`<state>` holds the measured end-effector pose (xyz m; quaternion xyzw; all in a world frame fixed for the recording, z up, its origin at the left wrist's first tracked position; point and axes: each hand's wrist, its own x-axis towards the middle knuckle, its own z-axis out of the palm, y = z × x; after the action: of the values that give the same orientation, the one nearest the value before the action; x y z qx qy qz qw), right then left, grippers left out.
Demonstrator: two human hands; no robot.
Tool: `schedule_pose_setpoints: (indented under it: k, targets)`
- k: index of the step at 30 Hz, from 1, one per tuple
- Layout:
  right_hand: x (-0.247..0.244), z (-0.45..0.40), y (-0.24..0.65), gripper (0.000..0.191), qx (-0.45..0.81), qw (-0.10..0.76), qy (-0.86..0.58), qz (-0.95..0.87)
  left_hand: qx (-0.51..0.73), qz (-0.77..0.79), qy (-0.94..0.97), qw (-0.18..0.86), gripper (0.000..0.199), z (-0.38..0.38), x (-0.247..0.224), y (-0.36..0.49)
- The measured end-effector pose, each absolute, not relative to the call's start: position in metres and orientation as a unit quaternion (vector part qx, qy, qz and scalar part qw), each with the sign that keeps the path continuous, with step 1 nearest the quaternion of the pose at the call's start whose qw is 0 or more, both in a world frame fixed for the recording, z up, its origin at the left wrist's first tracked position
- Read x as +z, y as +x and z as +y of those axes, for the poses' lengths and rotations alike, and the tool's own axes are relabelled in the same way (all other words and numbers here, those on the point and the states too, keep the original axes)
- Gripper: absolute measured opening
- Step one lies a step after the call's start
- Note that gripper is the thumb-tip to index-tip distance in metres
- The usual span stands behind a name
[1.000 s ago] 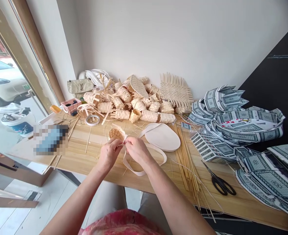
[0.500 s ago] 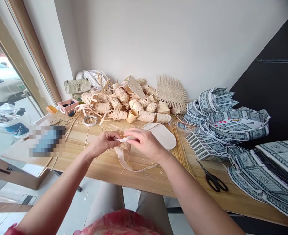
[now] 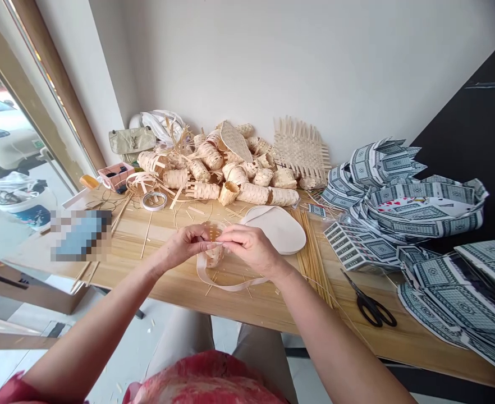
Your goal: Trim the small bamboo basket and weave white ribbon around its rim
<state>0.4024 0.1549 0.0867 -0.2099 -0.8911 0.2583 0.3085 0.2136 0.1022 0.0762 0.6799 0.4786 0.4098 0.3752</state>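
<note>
Hands lowered from the raised pose | fingers of both hands pinch a pale strip at the rim of a small woven basket | left hand, right hand nearly touching, forearms converging | basket upright, above wooden table

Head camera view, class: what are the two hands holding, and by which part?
The left hand and right hand pinch a pale flat strip where it meets the rim of a small woven basket.
</note>
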Motion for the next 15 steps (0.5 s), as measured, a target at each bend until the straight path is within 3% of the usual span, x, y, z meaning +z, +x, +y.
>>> schedule_pose_setpoints:
  k: [5,12,15]
  targets:
    - [0.084,0.156,0.4,0.016,0.288,0.298,-0.216,-0.884,0.447,0.485,0.693,0.291,0.029,0.103,0.061,0.215]
    - [0.077,0.156,0.398,0.016,0.323,0.274,-0.226,-0.877,0.477,0.444,0.698,0.297,0.031,0.1,0.052,0.207]
    - [0.078,0.155,0.396,0.007,0.31,0.296,-0.222,-0.876,0.483,0.442,0.695,0.297,0.034,0.1,0.051,0.204]
